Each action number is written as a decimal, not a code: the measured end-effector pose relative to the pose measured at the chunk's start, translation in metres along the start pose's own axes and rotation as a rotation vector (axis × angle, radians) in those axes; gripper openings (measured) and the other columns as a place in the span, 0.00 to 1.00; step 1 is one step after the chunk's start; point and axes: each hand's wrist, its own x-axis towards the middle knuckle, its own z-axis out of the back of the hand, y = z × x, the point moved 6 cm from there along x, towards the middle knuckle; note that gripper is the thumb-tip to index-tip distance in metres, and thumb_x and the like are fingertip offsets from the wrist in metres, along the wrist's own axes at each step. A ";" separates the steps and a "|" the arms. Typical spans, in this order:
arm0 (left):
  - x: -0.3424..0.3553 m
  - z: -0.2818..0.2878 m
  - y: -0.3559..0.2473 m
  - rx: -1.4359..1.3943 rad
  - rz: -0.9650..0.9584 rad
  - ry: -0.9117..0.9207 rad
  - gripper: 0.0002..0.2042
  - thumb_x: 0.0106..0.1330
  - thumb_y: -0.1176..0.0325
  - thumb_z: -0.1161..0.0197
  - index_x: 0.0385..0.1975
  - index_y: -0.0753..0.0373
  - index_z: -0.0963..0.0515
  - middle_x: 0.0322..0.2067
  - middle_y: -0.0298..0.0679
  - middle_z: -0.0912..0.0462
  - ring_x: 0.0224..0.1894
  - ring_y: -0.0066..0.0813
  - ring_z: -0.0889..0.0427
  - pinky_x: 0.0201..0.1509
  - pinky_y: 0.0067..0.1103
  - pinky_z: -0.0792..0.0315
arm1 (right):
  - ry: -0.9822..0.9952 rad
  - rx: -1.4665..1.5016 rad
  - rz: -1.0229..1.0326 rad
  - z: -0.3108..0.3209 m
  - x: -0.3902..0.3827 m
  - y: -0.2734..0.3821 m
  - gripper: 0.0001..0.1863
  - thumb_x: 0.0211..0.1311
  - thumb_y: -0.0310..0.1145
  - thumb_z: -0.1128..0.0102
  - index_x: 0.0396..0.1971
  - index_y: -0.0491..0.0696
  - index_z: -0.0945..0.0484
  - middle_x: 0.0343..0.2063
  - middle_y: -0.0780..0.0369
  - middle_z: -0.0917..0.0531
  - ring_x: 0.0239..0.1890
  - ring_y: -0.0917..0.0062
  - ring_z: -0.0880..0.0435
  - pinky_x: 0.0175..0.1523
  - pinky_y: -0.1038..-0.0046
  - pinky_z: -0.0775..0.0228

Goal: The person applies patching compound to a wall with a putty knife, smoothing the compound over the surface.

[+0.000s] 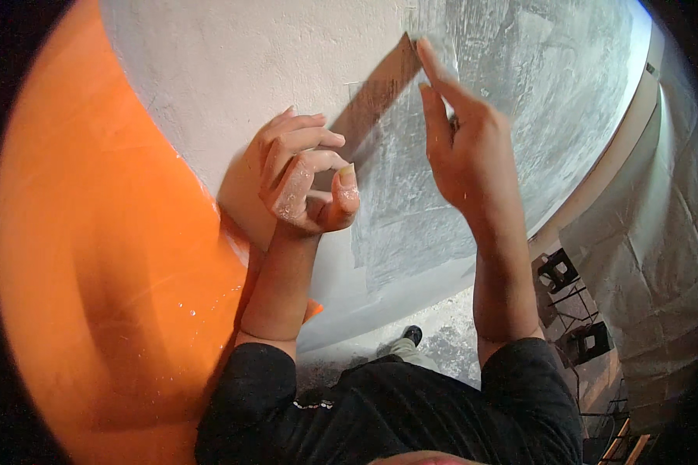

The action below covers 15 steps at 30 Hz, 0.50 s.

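Ahead of me rises a large curved surface [233, 54], whitish on the left, with a streaked, rubbed grey patch [512, 93] on the right. My right hand [469, 136] is up against that patch, forefinger stretched along it and thumb apart. A thin, greyish flat thing [444, 56] seems to lie under its fingers; its kind is hard to make out. A straight-edged dark shadow falls left of this hand. My left hand [306, 174] is beside the whitish part, loosely curled, fingers apart and nothing between them. White dust coats its thumb and palm.
On the left a smooth orange surface [155, 256] borders the whitish one, with white specks on it. Low on the right are dark stools or crates [585, 341] and a hanging grey sheet [644, 256]. Below, a shoe [412, 335] stands on a blotchy floor [450, 325].
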 end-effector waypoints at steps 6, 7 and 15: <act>0.000 -0.003 0.000 -0.010 -0.009 -0.026 0.06 0.51 0.65 0.42 0.17 0.58 0.28 0.26 0.37 0.20 0.37 0.39 0.19 0.53 0.39 0.29 | 0.022 -0.017 -0.030 0.005 0.015 -0.002 0.20 0.69 0.34 0.47 0.60 0.60 0.27 0.14 0.57 0.32 0.15 0.87 0.42 0.22 0.76 0.38; 0.000 -0.002 0.000 -0.013 -0.011 -0.009 0.06 0.51 0.65 0.42 0.17 0.58 0.27 0.26 0.37 0.20 0.36 0.39 0.19 0.52 0.39 0.29 | 0.028 -0.022 -0.050 0.004 0.013 -0.003 0.20 0.69 0.33 0.47 0.60 0.59 0.27 0.14 0.57 0.31 0.15 0.87 0.42 0.22 0.76 0.39; -0.004 -0.004 -0.002 -0.011 -0.022 -0.095 0.07 0.51 0.65 0.43 0.17 0.59 0.28 0.26 0.37 0.21 0.35 0.39 0.19 0.50 0.38 0.28 | 0.078 -0.086 -0.031 0.015 0.026 0.006 0.21 0.69 0.31 0.48 0.61 0.59 0.27 0.23 0.50 0.20 0.14 0.87 0.41 0.21 0.76 0.39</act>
